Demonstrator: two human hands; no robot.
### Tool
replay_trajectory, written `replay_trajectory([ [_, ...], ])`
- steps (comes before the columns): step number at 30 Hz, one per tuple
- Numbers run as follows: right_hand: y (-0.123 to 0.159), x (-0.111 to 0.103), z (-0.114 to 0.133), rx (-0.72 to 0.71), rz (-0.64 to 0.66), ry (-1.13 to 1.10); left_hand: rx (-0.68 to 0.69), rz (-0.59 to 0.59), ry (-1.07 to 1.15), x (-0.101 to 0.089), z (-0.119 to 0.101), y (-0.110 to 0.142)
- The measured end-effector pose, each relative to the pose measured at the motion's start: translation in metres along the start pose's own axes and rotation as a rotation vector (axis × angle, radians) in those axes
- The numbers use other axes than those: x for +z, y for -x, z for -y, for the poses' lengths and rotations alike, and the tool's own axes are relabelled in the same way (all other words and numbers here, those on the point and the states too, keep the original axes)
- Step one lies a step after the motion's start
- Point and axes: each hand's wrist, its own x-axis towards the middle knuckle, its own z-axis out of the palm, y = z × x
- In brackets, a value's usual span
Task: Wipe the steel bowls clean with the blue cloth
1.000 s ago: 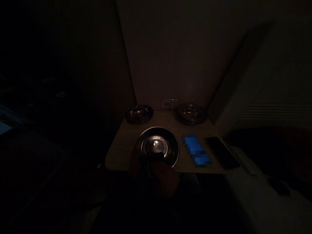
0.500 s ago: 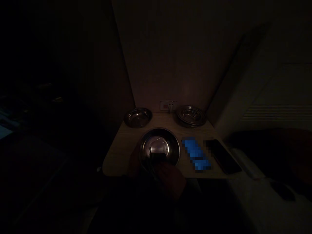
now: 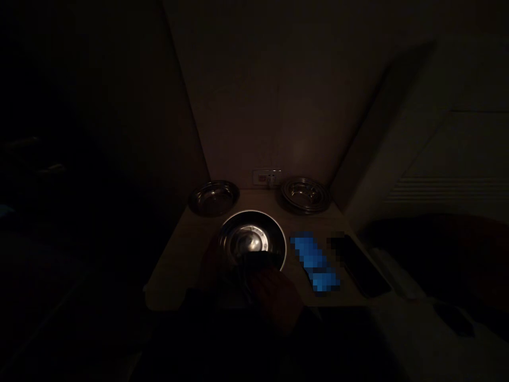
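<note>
Head view: the whole scene sits a little lower and farther left than half a second ago, the table [image 3: 170, 268] showing its front edge nearer the bottom.
Shine: the glare in the big bowl [image 3: 251, 233], a broad pale patch before, is now gathered into a smaller bright spot near the middle.
Right hand: [image 3: 278, 297] still over the dark cloth [image 3: 259, 260] at the near side of the bowl; it covers the cloth, but I cannot tell whether the fingers close round it.
Left hand: [image 3: 210, 260] still at the bowl's left side, mostly lost in shadow; its grip cannot be told.
Big bowl: round, silvery metal, right way up at the middle of the table, rim brightest on the right, ringed base, near edge hidden by hand and cloth.
Back of table: one shallow bowl [image 3: 213, 198] at left, a stack of bowls [image 3: 305, 195] at right, a wall socket [image 3: 267, 177] between.
Right side: a blue-lit phone [image 3: 314, 260], blurred into blocks, and a black phone [image 3: 366, 265] beside it.
</note>
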Motion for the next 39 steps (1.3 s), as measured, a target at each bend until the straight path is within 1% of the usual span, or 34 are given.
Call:
replay_trajectory([
  [4,-0.006,0.007,0.007,-0.008,-0.045,-0.002,-0.030,-0.016,-0.139,-0.009,-0.003,0.002],
  [7,-0.009,0.010,0.009,-0.014,-0.069,0.008,-0.060,-0.020,-0.194,-0.011,-0.010,0.006],
  [10,-0.011,0.009,0.010,-0.004,-0.063,0.011,-0.069,-0.011,-0.178,-0.010,-0.013,0.008],
  [12,-0.012,0.008,0.010,-0.006,-0.047,0.012,-0.074,-0.017,-0.152,-0.009,-0.011,0.007],
  [18,-0.009,0.009,0.003,-0.029,-0.055,0.021,-0.116,0.008,0.145,-0.005,0.009,0.002],
  [20,-0.007,0.010,0.001,-0.032,-0.050,0.009,-0.143,-0.015,0.152,-0.002,0.014,0.003],
  [22,-0.006,0.011,-0.001,-0.047,-0.046,-0.010,-0.148,-0.031,0.111,0.001,0.016,0.006],
  [25,-0.006,0.012,-0.002,-0.041,-0.045,-0.031,-0.143,-0.046,0.051,0.002,0.014,0.010],
  [28,-0.007,0.006,0.000,-0.024,-0.009,-0.045,-0.122,-0.042,-0.020,0.001,0.006,0.013],
  [33,-0.012,-0.015,-0.005,-0.049,0.116,-0.101,-0.068,-0.025,-0.138,-0.002,-0.004,0.014],
  [36,-0.012,-0.026,-0.014,-0.040,0.173,-0.101,-0.045,-0.031,-0.123,-0.002,-0.004,0.016],
  [39,-0.011,-0.029,-0.020,-0.012,0.211,-0.071,0.021,0.001,-0.076,-0.001,-0.004,0.019],
])
